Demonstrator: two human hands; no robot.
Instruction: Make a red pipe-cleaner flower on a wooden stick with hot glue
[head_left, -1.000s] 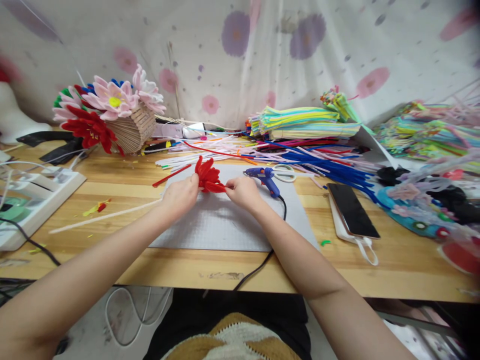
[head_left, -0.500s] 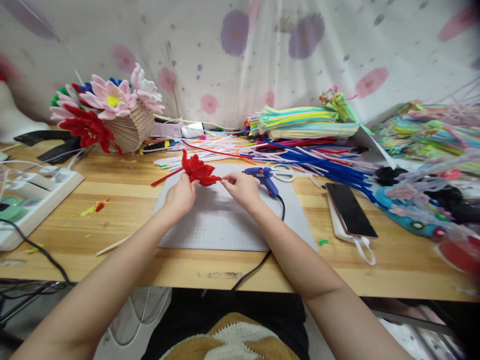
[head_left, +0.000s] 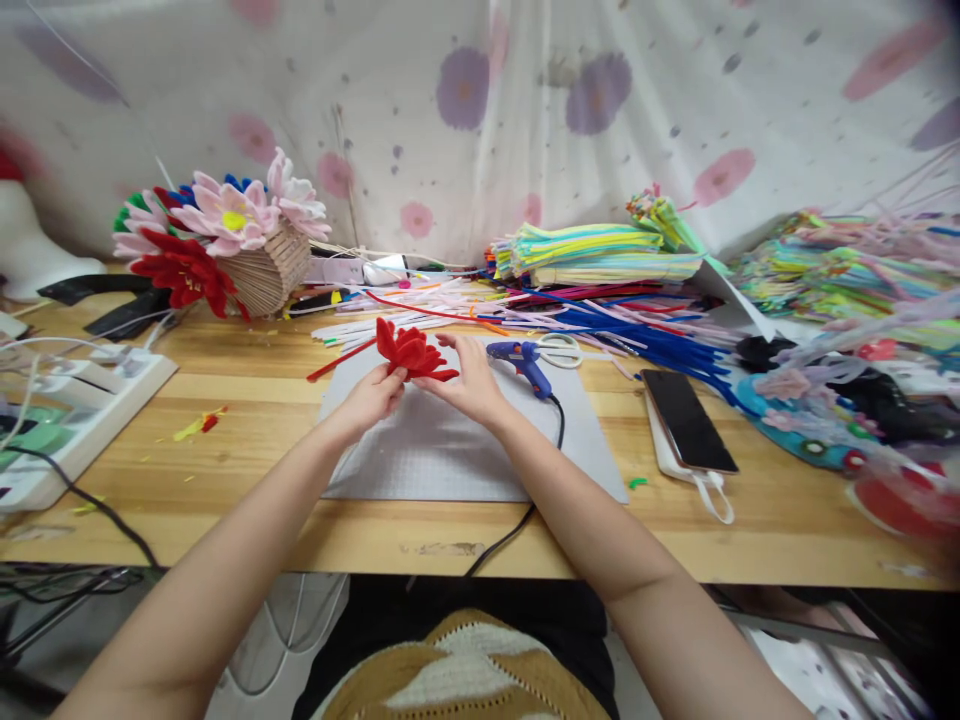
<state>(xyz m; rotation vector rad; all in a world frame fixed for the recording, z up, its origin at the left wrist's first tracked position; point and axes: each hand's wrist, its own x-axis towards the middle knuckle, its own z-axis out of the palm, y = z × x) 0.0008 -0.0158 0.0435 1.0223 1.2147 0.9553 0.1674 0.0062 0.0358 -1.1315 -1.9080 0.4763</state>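
Observation:
My left hand [head_left: 375,397] is closed on the base of a red flower [head_left: 409,350] made of fuzzy pipe cleaners, holding it above the grey cutting mat [head_left: 442,460]. A red pipe cleaner [head_left: 341,360] slants out to the left behind that hand. On the flower's other side is my right hand [head_left: 474,382], with thumb and fingers spread apart. Its thumb is at the lowest right petal, and its fingers are raised above. Just right of this hand lies a blue glue gun [head_left: 521,360], with white-handled scissors [head_left: 560,350] behind it.
A basket [head_left: 274,275] of pipe-cleaner flowers stands at the back left, near a power strip [head_left: 97,420]. Loose pipe cleaners [head_left: 645,340] and bundles [head_left: 600,245] line the back. A phone [head_left: 690,420] lies right. The glue gun's cord [head_left: 510,540] crosses the front edge.
My right hand has gone from pinching a petal's tip to spread fingers beside the flower. The flower has tilted and shifted slightly right in my left hand. The whole view has moved a little.

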